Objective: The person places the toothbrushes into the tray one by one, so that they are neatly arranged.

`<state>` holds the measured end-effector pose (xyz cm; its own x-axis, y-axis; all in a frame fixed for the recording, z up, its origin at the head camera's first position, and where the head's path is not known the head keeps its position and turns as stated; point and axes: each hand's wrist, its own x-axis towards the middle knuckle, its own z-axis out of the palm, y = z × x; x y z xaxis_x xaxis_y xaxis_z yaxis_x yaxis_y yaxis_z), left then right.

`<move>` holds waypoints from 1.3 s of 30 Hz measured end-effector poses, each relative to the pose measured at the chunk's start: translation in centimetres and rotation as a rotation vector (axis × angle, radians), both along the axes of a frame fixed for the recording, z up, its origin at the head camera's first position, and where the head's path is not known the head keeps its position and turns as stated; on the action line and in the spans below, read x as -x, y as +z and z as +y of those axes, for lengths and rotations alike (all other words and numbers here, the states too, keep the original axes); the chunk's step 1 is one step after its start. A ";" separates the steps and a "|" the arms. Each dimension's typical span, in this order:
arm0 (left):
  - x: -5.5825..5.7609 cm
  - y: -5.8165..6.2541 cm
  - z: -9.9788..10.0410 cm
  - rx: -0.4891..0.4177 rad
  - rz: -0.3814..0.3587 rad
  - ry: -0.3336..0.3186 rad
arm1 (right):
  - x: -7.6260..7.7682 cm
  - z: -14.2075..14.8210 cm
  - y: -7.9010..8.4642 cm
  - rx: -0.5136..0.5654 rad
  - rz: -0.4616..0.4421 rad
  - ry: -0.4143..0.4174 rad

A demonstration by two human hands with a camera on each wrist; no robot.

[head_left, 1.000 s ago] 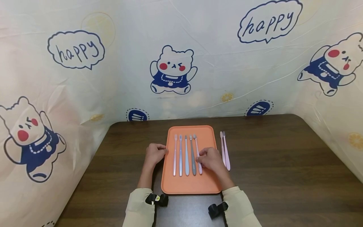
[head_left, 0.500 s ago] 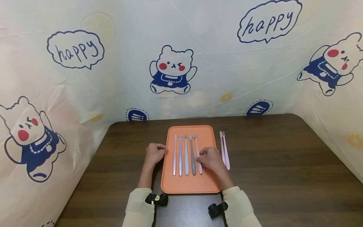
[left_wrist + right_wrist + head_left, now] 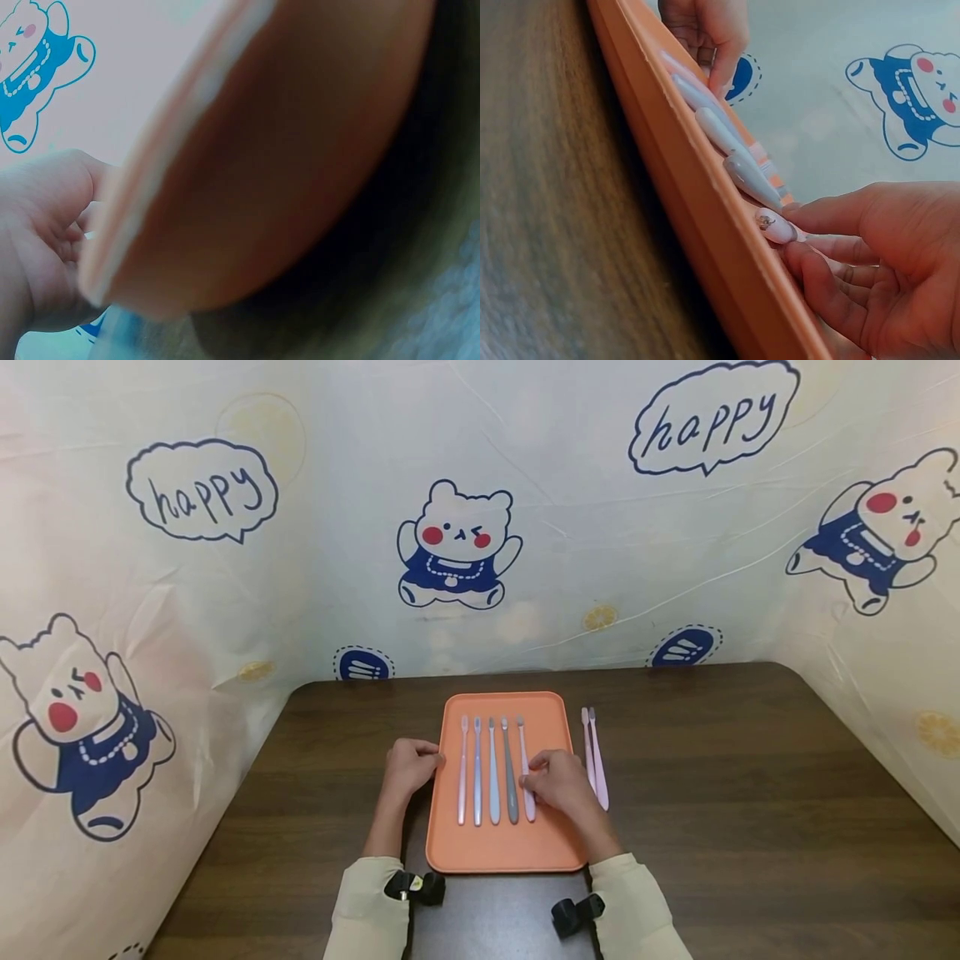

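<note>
An orange tray (image 3: 506, 852) bears a row of toothbrushes: pale pink (image 3: 462, 777), blue (image 3: 477, 777), light blue (image 3: 493, 777), grey (image 3: 509, 777), and another pink toothbrush (image 3: 523, 752) at the right end. My right hand (image 3: 558, 781) pinches that last one by its handle between thumb and fingers; the right wrist view shows the handle's end (image 3: 775, 226) between the fingertips, low over the tray. At the tray's left rim, my left hand (image 3: 408, 767) grips the edge with thumb and fingers. The tray's side hides part of this hand (image 3: 52, 232) in the left wrist view.
Right of the tray, a pink toothbrush (image 3: 588, 747) and a purple-pink toothbrush (image 3: 599, 768) lie close together on the dark wooden table (image 3: 712, 793). A printed curtain (image 3: 555, 568) stands behind the table and along both sides.
The head of the pink toothbrush in my right hand has swung slightly right, away from the grey one, so it lies straighter. The left hand and tray stay in place.
</note>
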<state>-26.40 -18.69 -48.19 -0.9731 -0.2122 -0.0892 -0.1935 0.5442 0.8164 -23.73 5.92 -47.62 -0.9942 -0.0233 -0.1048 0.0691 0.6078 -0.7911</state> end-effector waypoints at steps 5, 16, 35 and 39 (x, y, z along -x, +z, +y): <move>0.0 0.0 0.0 0.001 -0.004 -0.004 | 0.0 0.0 0.0 0.008 -0.007 0.001; -0.1 0.0 0.0 0.006 -0.001 0.005 | 0.2 0.7 0.2 -0.030 0.123 0.005; -0.1 0.0 -0.1 0.017 0.009 -0.006 | 0.6 2.5 0.9 0.032 0.236 -0.038; -0.1 0.0 -0.1 0.014 0.007 -0.008 | 0.5 3.0 1.0 0.044 0.203 -0.050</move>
